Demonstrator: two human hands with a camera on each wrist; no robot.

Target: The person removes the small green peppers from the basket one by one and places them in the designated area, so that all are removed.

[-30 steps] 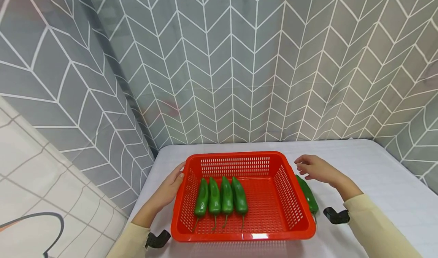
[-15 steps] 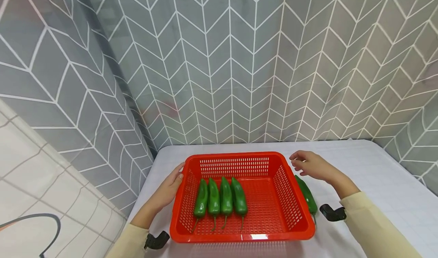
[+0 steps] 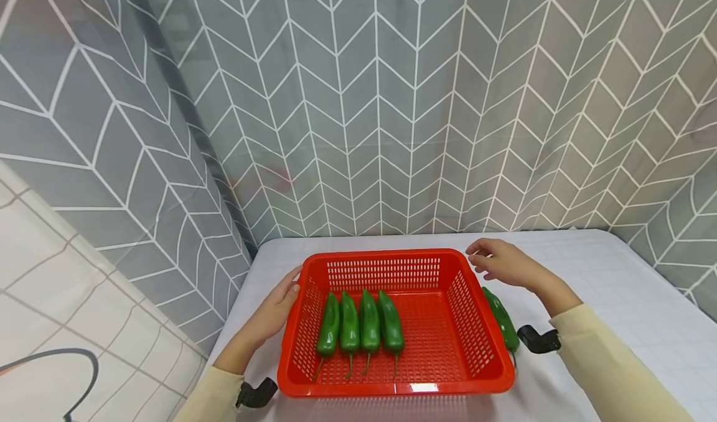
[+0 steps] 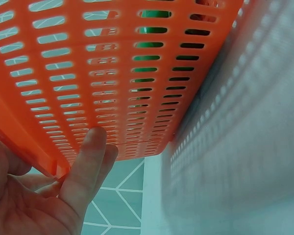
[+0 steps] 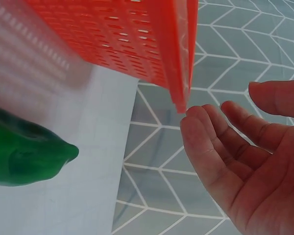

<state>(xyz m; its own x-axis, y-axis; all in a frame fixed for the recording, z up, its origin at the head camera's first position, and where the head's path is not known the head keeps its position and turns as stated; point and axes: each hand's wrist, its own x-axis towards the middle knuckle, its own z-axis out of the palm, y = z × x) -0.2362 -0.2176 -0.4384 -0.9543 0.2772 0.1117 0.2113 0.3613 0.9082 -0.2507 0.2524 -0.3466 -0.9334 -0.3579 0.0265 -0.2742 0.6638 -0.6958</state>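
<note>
A red plastic basket (image 3: 431,322) with slotted walls stands on the white-covered table. Several green chili peppers (image 3: 370,322) lie side by side in its left half, stems toward the person. My left hand (image 3: 277,304) holds the left rim; in the left wrist view its fingers (image 4: 85,166) lie against the outer wall and reach over the edge. Near the far right corner hovers my right hand (image 3: 504,263), fingers loosely bent and holding nothing. Its fingertips come right beside the rim in the right wrist view. One more green chili pepper (image 3: 501,319) lies outside, along the basket's right wall.
The white tablecloth (image 3: 610,285) stretches to the right of the basket. Grey curtains (image 3: 392,117) with a white chevron pattern hang behind the table and at the left. Black wrist cameras (image 3: 539,339) sit at both cuffs.
My right hand has moved left and slightly away from the person, from above the loose chili pepper toward the basket's far right corner. The left hand and the basket have hardly moved.
</note>
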